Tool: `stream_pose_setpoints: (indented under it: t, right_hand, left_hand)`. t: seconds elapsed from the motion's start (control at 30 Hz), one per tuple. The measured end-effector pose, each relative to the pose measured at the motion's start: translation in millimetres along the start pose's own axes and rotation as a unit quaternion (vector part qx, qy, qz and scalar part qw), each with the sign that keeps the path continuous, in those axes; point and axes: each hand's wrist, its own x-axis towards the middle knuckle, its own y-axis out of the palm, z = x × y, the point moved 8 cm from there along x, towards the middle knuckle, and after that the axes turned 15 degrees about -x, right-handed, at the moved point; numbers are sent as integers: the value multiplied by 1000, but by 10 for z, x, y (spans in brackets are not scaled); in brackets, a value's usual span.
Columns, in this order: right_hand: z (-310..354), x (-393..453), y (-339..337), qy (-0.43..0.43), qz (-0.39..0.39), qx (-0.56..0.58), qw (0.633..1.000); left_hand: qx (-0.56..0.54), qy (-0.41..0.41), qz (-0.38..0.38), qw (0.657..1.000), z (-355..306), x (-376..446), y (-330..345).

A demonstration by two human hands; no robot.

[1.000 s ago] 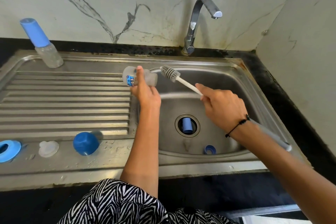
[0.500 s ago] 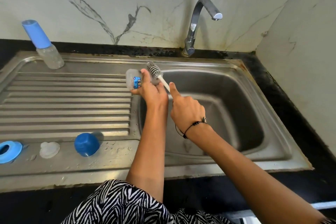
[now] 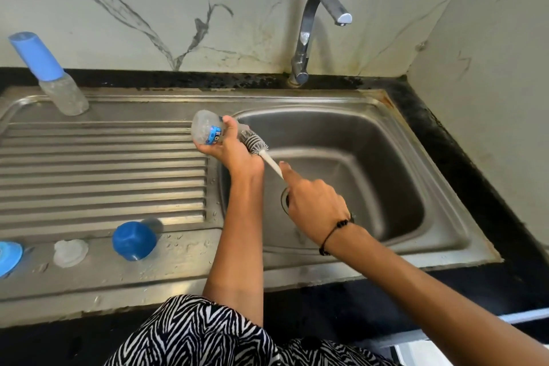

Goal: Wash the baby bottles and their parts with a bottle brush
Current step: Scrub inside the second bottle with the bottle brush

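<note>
The clear baby bottle (image 3: 208,131) is lying tilted over the inner edge of the sink (image 3: 401,175), base pointing toward the ribbed drainboard (image 3: 101,175) and mouth toward the basin. The left hand (image 3: 234,151) is gripping it around the middle, its fingers curling under the body and the thumb lying across the top beside the blue printed label. The bottle brush (image 3: 255,144) is sitting with its grey bristled head at the bottle's mouth (how far in cannot be told, as the hand is covering the neck). The right hand (image 3: 312,205) is holding the white handle, its fingers wrapping round it and the forefinger lying straight along the shaft; a black cord bracelet (image 3: 335,232) is circling that wrist.

On the flat front strip of the drainboard a blue cap (image 3: 134,241) is resting just beside a clear round part (image 3: 70,252), with a blue ring (image 3: 9,255) showing at the frame's left edge. A second bottle with a tall blue cover (image 3: 50,74) is standing at the back left corner. The tap (image 3: 315,36) is rising behind the basin, its spout dry.
</note>
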Motion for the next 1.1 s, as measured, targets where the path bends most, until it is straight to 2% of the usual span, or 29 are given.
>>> stream_pose_setpoints:
  t: [0.17, 0.3, 0.47, 0.63, 0.77, 1.1]
  right_hand:
    - [-39, 160, -56, 32, -16, 10, 999]
    - [-1, 326, -150, 42, -41, 2, 998]
    - [-88, 565, -307, 50, -41, 15, 998]
    - [-112, 415, -217, 35, -24, 20, 999]
    - [-62, 149, -73, 26, -5, 24, 999]
    - [-55, 352, -59, 62, -39, 40, 997]
  left_hand:
    - [-28, -17, 19, 999, 103, -65, 81]
    - [-6, -36, 46, 998, 146, -72, 109]
    - [-30, -93, 97, 991, 257, -118, 194]
    - [-46, -80, 48, 995, 237, -58, 112]
    - [-13, -61, 11, 998, 220, -4, -28]
    - [0, -80, 61, 995, 254, -10, 65]
